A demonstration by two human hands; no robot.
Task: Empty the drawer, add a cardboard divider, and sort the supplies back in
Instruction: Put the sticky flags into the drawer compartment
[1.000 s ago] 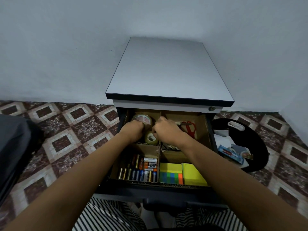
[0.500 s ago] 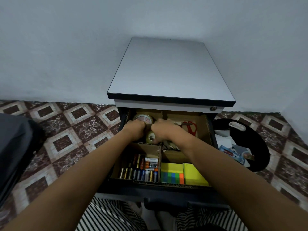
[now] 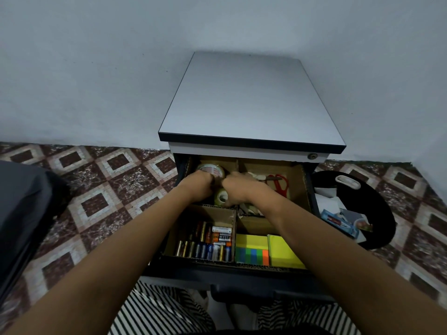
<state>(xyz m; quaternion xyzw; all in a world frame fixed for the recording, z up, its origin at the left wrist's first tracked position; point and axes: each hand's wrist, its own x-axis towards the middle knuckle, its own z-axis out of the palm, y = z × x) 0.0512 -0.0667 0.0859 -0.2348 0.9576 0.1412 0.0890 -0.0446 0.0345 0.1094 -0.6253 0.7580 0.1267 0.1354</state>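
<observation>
Grey-topped cabinet (image 3: 251, 100) set on patterned tiles (image 3: 116, 180), drawer (image 3: 242, 269) open.
Over tape rolls (image 3: 210, 169), the left hand (image 3: 197, 186) and right hand (image 3: 242, 189) are held together; grip unclear.

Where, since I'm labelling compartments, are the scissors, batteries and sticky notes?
scissors (image 3: 281, 186): head view, on the red handles.
batteries (image 3: 208, 245): head view, on the middle of the pile.
sticky notes (image 3: 251, 241): head view, on the yellow top of the left pad.
</observation>
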